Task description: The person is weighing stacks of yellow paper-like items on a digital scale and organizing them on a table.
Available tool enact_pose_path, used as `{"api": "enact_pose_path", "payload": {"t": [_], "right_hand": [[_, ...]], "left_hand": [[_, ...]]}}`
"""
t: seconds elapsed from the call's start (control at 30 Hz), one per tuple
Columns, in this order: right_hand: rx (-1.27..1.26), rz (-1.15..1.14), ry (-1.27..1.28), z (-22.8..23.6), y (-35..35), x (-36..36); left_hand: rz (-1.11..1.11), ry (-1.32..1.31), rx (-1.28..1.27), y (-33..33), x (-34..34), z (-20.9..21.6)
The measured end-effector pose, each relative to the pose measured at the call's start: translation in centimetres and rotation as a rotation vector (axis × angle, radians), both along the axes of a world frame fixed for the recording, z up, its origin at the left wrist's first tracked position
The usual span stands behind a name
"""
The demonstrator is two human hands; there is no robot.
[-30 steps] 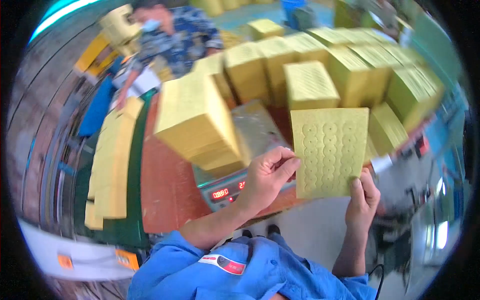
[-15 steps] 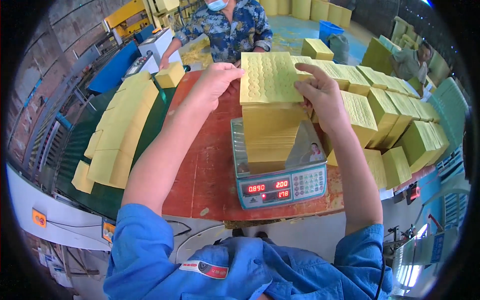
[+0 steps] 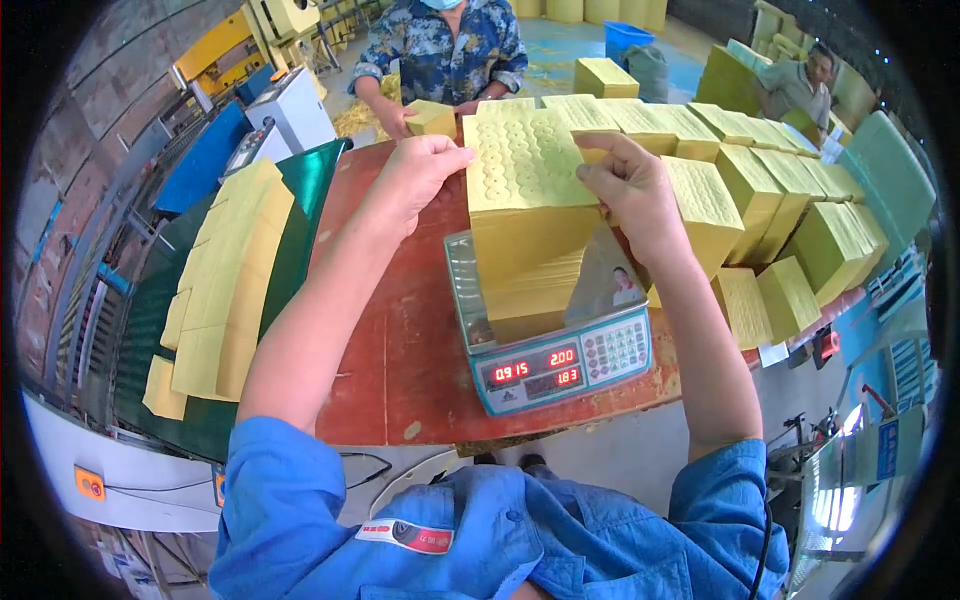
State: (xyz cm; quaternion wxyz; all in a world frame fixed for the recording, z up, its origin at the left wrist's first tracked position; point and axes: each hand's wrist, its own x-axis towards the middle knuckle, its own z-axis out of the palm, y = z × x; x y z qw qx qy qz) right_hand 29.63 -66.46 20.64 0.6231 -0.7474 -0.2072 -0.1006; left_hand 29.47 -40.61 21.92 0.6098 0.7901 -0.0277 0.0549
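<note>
A tall stack of yellow paper sheets (image 3: 530, 250) with embossed round patterns stands on the digital scale (image 3: 520, 385), its red display lit. My left hand (image 3: 425, 175) pinches the left edge of the top sheets, thumb and fingers together. At the right edge, my right hand (image 3: 638, 190) grips the same top sheets with its thumb and bent index finger; its other fingers are partly hidden behind. The top sheets lie level on the stack, and how many are pinched cannot be told.
The scale sits on a red worn table (image 3: 380, 360). Several yellow paper blocks (image 3: 765, 215) crowd its right side. A row of paper (image 3: 225, 300) lies on a green belt at left. Across the table, a co-worker in camouflage (image 3: 445, 60) holds a small yellow block (image 3: 430, 118). Another person (image 3: 800, 90) is far right.
The top sheets, slightly raised before, now rest on the stack between my hands. The scale's display reading has changed. The co-worker's small block has moved right onto the table side. My view has shifted slightly.
</note>
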Motion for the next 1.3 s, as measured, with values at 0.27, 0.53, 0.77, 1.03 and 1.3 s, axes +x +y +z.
{"api": "enact_pose_path", "payload": {"t": [0.27, 0.53, 0.77, 1.03, 1.3], "right_hand": [[0.012, -0.058, -0.056, -0.8, 0.4, 0.0], [0.169, -0.044, 0.015, -2.2, 0.9, -1.0], [0.444, -0.043, 0.082, -3.3, -3.3, -5.3], [0.450, 0.056, 0.193, -7.1, -5.1, -8.1], [0.422, 0.102, 0.221, -7.9, -5.8, -9.0]], "left_hand": [[0.029, -0.034, 0.076, 0.0, 0.0, -0.4], [0.132, -0.081, -0.120, -2.0, -2.7, -0.9], [0.253, -0.183, -0.244, 0.4, -10.7, -3.5], [0.373, -0.095, -0.444, 1.2, -16.8, -7.3], [0.361, -0.085, -0.457, -0.8, -18.1, -7.9]]}}
